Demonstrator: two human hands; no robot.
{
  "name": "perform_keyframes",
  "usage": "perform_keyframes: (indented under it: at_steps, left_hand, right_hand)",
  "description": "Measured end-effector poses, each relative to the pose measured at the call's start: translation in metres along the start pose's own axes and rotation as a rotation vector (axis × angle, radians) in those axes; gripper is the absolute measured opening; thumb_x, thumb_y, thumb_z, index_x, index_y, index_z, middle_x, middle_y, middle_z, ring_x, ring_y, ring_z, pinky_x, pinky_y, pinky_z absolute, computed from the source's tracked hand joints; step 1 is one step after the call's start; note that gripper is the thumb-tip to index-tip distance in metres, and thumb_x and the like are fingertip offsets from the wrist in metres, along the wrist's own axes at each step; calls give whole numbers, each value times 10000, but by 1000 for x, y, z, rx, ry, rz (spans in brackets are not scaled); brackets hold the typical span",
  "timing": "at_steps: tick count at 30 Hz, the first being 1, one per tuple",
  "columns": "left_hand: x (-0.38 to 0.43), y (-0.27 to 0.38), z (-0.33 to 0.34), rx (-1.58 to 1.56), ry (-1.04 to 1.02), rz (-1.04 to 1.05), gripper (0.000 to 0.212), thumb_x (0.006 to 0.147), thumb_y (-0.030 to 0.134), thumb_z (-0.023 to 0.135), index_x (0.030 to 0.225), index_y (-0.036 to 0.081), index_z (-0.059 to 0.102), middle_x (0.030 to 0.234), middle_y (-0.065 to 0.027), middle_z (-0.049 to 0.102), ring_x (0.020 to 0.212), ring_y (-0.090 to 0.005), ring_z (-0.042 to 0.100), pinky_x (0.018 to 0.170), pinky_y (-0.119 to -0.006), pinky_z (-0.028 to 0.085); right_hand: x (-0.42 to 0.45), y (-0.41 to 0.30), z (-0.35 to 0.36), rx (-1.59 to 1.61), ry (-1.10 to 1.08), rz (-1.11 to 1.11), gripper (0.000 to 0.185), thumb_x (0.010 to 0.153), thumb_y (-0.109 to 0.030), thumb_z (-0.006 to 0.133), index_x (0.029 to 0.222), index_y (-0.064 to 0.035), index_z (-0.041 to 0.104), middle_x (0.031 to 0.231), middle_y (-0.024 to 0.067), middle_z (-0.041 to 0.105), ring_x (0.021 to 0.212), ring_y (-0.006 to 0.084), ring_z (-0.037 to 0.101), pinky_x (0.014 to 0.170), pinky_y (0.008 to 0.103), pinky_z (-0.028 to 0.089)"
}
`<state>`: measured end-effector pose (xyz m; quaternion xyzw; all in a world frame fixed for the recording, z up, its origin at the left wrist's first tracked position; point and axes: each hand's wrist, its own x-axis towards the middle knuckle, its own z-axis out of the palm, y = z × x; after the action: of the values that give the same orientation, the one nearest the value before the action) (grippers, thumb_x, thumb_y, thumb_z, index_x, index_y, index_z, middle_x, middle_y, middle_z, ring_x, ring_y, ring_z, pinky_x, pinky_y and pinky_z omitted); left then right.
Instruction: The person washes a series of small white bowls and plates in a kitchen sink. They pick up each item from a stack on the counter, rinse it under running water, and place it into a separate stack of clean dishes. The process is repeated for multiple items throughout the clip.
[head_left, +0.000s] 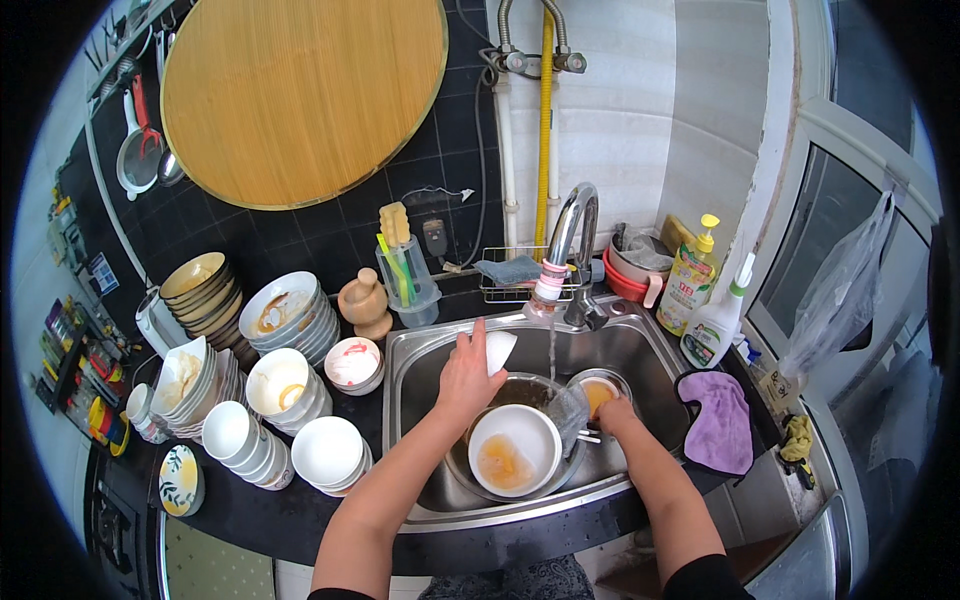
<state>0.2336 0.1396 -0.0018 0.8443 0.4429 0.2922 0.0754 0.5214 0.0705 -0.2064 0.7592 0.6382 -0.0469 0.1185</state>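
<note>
Over the left side of the stainless steel sink, my left hand holds a white piece of crockery, mostly hidden by the hand. My right hand grips the rim of a small bowl with orange liquid or residue, low in the sink's right half. Water runs from the chrome faucet between my hands. Below them, a white bowl with orange residue sits in a large metal basin. A crumpled clear plastic bag lies between that bowl and my right hand.
Left of the sink stand stacked bowls, more white bowls and a wooden mortar. Detergent bottles and a purple cloth are at the right. A round wooden board hangs on the wall behind.
</note>
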Motion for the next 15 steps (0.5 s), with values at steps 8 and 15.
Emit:
perform_keyframes:
  at_steps: [8,15]
  left_hand:
    - [-6,-15,-19,97,-24,46,792,648,188,687,1284,4,253,1000,-212,435,840,-352,542,714,-398,474]
    - [-7,-46,-41,14,221,-9,747,643,184,688,1234,-16,278,995,-241,437,867,-396,524,725,-431,454]
  right_hand:
    - [-21,0,-48,370,162,138,262,800,-277,506,970,-115,622,934,160,615,872,308,592,817,412,428]
    - [-24,11,-59,591,309,379,308,797,-283,506,997,-66,593,958,169,605,914,327,571,823,420,424]
